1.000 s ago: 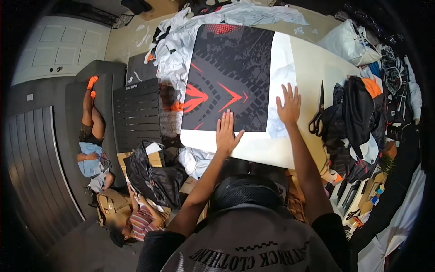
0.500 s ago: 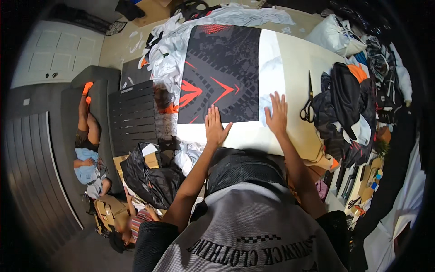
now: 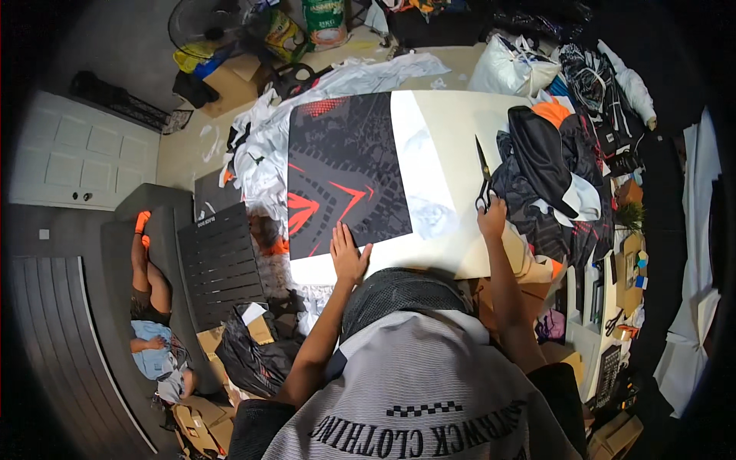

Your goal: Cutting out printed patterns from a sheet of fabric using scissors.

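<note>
The dark panel (image 3: 345, 153) lies flat along the left edge of the bench (image 3: 456, 126), reaching from near the far edge almost to the near one. A white sheet (image 3: 418, 153) shows along its right side. The left hand (image 3: 349, 254) rests by the near edge, fingers flat on the panel; its grip is unclenched, thumb apart, pinching nothing. The right hand (image 3: 492, 218) is at the handles of the scissors (image 3: 484, 170), toward the right edge; whether its grip is closed around them cannot be told. The blades point to the far edge. Just beside, clothes (image 3: 529, 153) lie heaped at the right edge. Past the left edge, a person (image 3: 149, 341) is on a sofa (image 3: 116, 284).
</note>
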{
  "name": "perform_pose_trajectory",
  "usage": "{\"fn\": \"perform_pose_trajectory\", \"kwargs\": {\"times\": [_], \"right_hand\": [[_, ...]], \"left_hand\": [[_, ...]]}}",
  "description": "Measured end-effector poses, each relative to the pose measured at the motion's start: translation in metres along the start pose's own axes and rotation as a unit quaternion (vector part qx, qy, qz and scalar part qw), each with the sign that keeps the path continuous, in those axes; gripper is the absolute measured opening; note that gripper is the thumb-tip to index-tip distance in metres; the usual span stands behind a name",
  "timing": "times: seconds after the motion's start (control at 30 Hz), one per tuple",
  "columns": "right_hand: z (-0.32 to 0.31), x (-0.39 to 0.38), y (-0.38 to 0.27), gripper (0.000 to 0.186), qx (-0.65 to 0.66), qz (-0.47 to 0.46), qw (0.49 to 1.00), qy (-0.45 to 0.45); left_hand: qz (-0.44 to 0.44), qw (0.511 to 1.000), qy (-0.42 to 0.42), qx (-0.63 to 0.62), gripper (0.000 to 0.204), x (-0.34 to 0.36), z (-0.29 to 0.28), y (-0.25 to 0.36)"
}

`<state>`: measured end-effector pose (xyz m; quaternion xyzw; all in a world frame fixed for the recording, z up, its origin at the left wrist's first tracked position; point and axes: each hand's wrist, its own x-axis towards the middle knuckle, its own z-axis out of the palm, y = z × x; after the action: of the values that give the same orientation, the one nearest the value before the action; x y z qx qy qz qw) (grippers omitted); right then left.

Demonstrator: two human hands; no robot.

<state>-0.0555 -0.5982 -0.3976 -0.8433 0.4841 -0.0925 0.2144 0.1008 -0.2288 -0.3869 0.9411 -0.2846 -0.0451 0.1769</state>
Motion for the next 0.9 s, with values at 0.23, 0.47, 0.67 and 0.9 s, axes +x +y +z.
{"fn": "perform_pose_trajectory", "kwargs": {"times": [0.23,0.47,0.67,0.9], "right_hand": [[-0.036,0.0,-0.03,0.032,-0.038,0.092,0.978,-0.185],[-0.02,-0.052,-0.035,0.017,0.664,0.186,0.661,-0.296],[0.001,-0.092,-0.059,0.012,0.655,0.092,0.654,-0.367],[0.019,-0.075,-0.089,0.015,0.467,0.038,0.8,-0.375]], "left_hand": [[0.0,0.999,0.0,-0.039,0.079,0.0,0.001,-0.002],[-0.012,0.999,0.02,-0.035,0.075,-0.008,0.008,-0.005],[-0.02,0.999,0.027,-0.026,0.072,-0.029,0.017,-0.006],[0.005,0.999,0.024,-0.022,0.067,-0.044,0.013,-0.011]]}}
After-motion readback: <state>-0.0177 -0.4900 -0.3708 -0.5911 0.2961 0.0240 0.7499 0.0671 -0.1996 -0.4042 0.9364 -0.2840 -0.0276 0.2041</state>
